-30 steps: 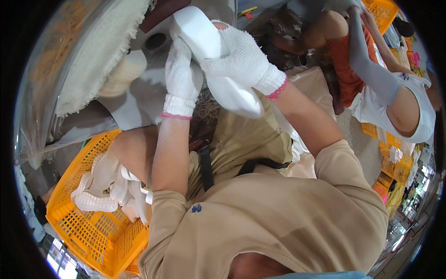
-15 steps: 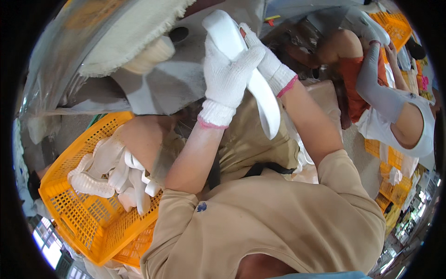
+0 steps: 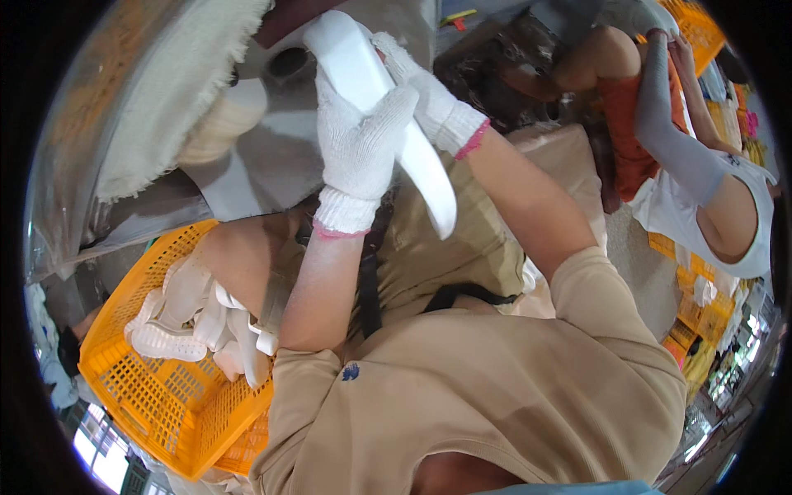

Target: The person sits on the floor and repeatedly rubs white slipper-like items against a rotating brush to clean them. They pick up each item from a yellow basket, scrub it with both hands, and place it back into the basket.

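Smooth white sole-shaped piece (image 3: 353,68) is up top centre of the frame, grip of the white-knit-gloved left hand (image 3: 356,142) wrapped around it. White-knit-gloved right hand (image 3: 426,96) touches its right edge, can't tell if that grip's clenched. Orange perforated plastic basket (image 3: 175,412) sits lower left.
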Available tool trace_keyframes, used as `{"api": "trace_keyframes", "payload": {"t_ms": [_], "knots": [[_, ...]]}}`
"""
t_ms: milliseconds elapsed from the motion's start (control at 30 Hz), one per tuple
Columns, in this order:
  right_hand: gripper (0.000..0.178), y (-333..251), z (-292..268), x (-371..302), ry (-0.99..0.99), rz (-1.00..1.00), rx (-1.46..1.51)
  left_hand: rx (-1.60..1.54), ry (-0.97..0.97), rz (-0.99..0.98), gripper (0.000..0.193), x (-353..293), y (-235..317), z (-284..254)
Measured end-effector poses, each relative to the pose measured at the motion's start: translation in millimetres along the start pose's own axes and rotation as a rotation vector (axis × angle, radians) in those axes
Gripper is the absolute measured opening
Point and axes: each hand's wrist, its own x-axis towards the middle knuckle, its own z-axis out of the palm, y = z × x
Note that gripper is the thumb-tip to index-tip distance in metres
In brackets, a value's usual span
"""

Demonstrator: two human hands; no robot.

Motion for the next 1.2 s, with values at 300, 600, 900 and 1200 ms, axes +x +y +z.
{"api": "trace_keyframes", "payload": {"t_ms": [300,600,900,1200], "knots": [[0.054,35,14,-26,0.087,0.231,0.152,0.027,0.017,-0.033,0.066,-42,7,-27],[0.043,-10,9,19,0.144,0.225,0.054,-0.425,0.041,-0.193,0.027,26,13,-14],[0.055,-65,31,7,0.250,0.059,-1.061,-0.728,-0.081,-0.378,0.049,37,4,-19],[0.044,36,8,-78,0.114,-0.105,-0.622,-0.510,-0.020,-0.203,0.054,-82,2,-59]]}}
